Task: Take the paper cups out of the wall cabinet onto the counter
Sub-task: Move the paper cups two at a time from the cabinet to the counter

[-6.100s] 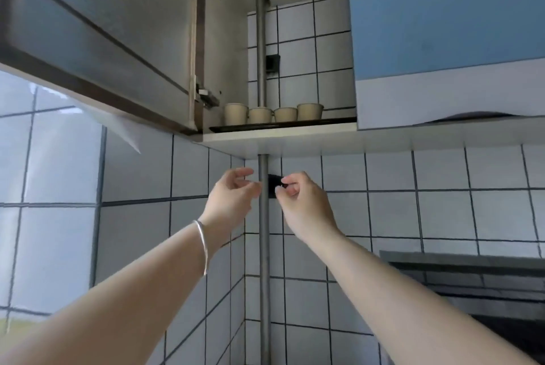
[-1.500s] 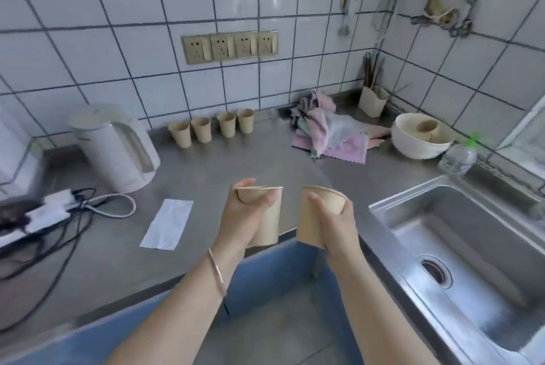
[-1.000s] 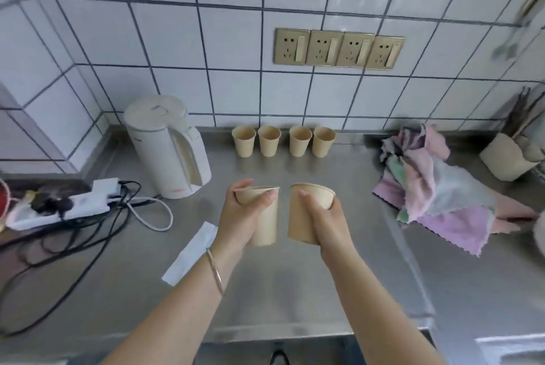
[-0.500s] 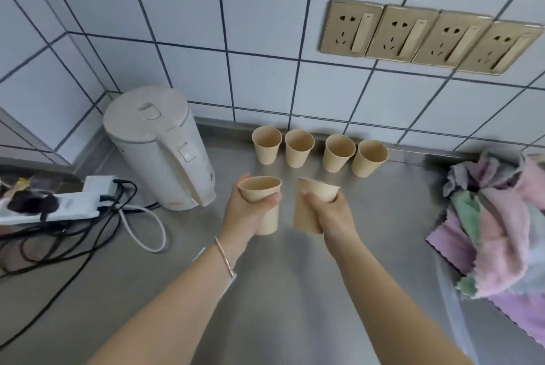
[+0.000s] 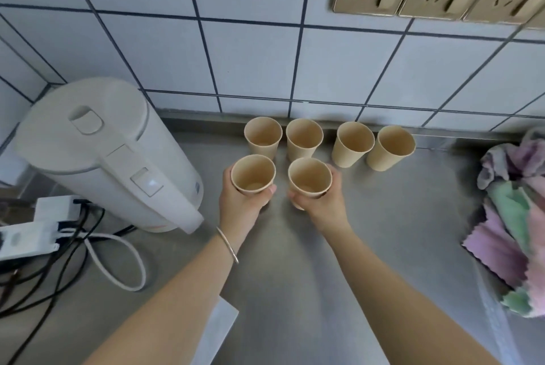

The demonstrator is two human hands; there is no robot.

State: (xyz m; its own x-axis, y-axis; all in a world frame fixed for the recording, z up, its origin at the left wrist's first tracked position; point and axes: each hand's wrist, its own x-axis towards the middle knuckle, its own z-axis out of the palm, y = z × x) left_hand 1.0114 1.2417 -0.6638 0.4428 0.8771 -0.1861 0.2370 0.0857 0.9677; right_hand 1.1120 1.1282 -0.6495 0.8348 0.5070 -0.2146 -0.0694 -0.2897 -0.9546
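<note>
My left hand (image 5: 241,202) grips a tan paper cup (image 5: 253,174), upright, low over the steel counter (image 5: 383,232). My right hand (image 5: 321,202) grips a second paper cup (image 5: 309,178) right beside it. Whether the two cups touch the counter I cannot tell. Behind them a row of several empty paper cups (image 5: 327,140) stands upright along the tiled wall. The wall cabinet is out of view.
A white electric kettle (image 5: 106,155) stands left of the cups, with its cord (image 5: 118,261) and a power strip (image 5: 29,237) at the far left. A pile of pink and green cloths (image 5: 519,217) lies at the right. A paper sheet (image 5: 218,332) lies near the front.
Both hands have carried their cups forward and down, to just in front of the row at the wall. The view has closed in on the counter.
</note>
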